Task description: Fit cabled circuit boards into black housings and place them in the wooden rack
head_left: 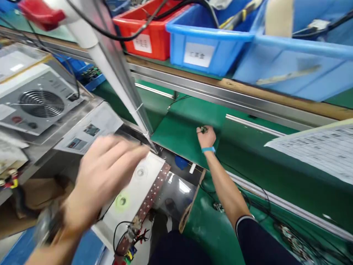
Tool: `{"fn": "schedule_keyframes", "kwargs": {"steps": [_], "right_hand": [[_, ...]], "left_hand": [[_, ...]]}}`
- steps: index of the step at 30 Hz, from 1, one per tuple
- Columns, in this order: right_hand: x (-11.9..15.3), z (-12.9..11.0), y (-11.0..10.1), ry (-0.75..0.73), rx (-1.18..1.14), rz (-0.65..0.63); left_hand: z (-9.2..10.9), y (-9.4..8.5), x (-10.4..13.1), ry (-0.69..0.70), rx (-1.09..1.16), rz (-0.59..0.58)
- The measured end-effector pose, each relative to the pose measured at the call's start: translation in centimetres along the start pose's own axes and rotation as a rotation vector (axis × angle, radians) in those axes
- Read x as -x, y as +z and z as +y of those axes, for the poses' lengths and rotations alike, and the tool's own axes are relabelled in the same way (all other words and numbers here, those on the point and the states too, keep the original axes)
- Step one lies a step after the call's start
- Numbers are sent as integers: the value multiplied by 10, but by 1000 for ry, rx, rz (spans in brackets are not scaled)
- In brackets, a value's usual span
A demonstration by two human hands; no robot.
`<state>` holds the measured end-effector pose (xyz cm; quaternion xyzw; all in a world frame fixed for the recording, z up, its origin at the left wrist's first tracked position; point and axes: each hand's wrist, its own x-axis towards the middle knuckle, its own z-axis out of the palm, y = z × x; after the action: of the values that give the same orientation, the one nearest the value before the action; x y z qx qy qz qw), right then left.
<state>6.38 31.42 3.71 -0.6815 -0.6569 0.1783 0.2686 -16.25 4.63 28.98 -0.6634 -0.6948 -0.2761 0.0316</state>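
My right hand (207,137), with a blue band (208,149) at the wrist, reaches forward over a green bench surface (179,136). Its fingers are closed round a small dark green piece (203,130), which looks like a small circuit board and is mostly covered by the fingers. Close to the camera at the left, my left hand (107,176) is raised and blurred by motion. The fingers lie side by side, stretched out to the right, and nothing shows in them. Below that hand is a white panel (138,184) with round fittings, beside a reddish-brown strip with holes (154,191).
A shelf above carries a red bin (157,48) and blue bins (190,36). A white post (110,70) rises left of centre. A grey box with a fan grille (41,103) stands at the left. Cables and boards (292,239) lie lower right; a printed sheet (322,147) hangs right.
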Motion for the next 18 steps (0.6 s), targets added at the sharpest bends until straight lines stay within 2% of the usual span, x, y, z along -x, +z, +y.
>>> {"fn": "schedule_keyframes", "kwargs": {"steps": [2,3,4,5,7,9,11,12,14,16,18], "right_hand": [[-50,24,-15,97,62,15],[-69,34,-19,124,95,5],[-84,41,-23,141,131,-16],[-97,47,-25,146,167,-48],[-112,56,-28,126,240,-139],[-114,62,-36,71,307,-251],[-97,70,-51,2,363,-379],[-79,76,-61,-32,389,-449],[-24,88,-85,-92,437,-606],[53,101,-109,-157,487,-793],[133,114,-123,-197,553,-947]], "left_hand": [[-13,35,-75,264,-93,-209],[-19,56,-108,328,-143,-258],[-25,78,-135,338,-173,-257],[-29,99,-154,296,-178,-201],[-33,139,-168,208,-148,-116],[-29,172,-150,149,-80,-89],[-21,199,-109,115,4,-120],[-17,210,-84,91,49,-143],[-8,229,-30,13,138,-183],[-2,243,22,-64,233,-221],[5,253,65,-152,335,-262]]}}
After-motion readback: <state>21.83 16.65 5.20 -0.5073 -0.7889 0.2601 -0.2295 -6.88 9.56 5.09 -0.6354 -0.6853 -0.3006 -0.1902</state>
